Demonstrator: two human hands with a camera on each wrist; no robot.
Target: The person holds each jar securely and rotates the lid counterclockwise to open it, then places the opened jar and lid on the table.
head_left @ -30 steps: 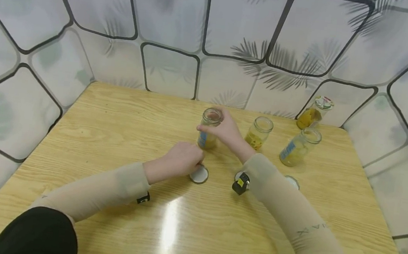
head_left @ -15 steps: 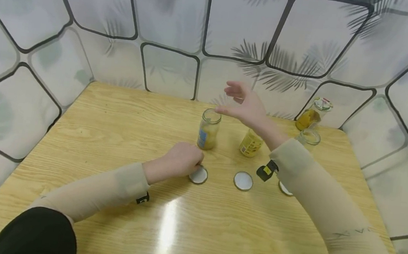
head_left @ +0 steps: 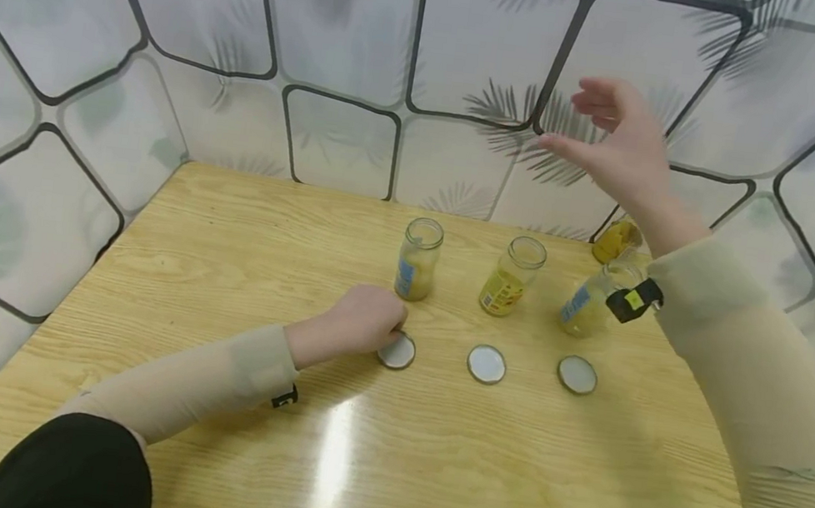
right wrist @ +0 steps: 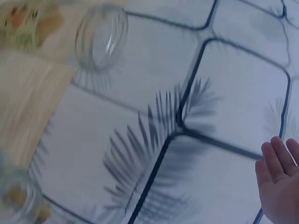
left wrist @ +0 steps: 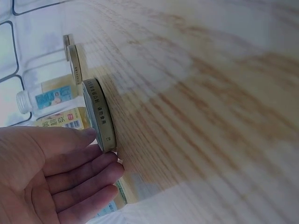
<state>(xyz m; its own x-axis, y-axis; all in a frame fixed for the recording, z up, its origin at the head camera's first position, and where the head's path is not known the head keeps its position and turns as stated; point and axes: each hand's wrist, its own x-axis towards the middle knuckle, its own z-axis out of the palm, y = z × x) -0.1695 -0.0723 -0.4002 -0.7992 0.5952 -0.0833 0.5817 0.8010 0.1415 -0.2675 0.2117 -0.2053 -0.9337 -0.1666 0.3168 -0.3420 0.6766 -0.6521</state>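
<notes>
My left hand [head_left: 362,318] pinches the edge of a jar lid [head_left: 397,352] that lies on the wooden table. In the left wrist view, its thumb and fingertips meet the rim of that lid [left wrist: 100,116], which has dark printed characters on its side. My right hand [head_left: 620,144] is raised above the jars at the back right, fingers spread and holding nothing. Below it stands an uncapped glass jar with a blue label [head_left: 582,307]. An uncapped jar with a yellow label [head_left: 505,289] is in the middle. Behind the left hand stands another uncapped, blue-labelled jar [head_left: 417,268].
Two more lids lie white side up in a row, a middle lid [head_left: 486,364] and a right lid [head_left: 577,375]. At the back right corner a jar with orange-yellow contents [head_left: 614,241] is partly hidden by my right arm. A patterned wall [head_left: 344,146] borders the table [head_left: 267,230].
My right hand has let go of the rim of the left jar, risen and moved right over the other jars. The left hand has stayed at the lid.
</notes>
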